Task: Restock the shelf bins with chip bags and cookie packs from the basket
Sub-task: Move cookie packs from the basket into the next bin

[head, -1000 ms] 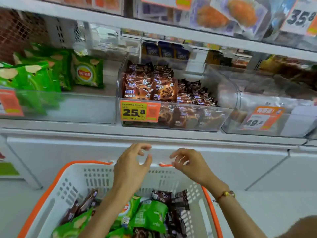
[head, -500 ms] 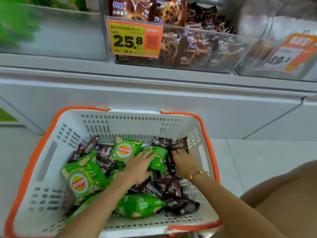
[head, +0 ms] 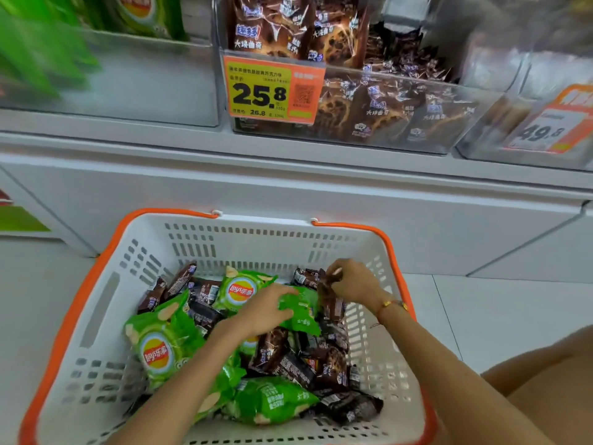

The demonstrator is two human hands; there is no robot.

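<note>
Up comes the right hand point(head: 354, 282), pinching a brown foil cookie pack point(head: 330, 295) clear of the white orange-rimmed basket point(head: 106, 297) — left hand point(head: 261, 311) fingers curl on a green chip bag point(head: 301, 311), likely both shelf-bound.

I see shop: price tag point(head: 274, 88) on clear shelf bins point(head: 369, 104) (snack packs inside), shopping basket point(head: 106, 300) on floor.
</note>
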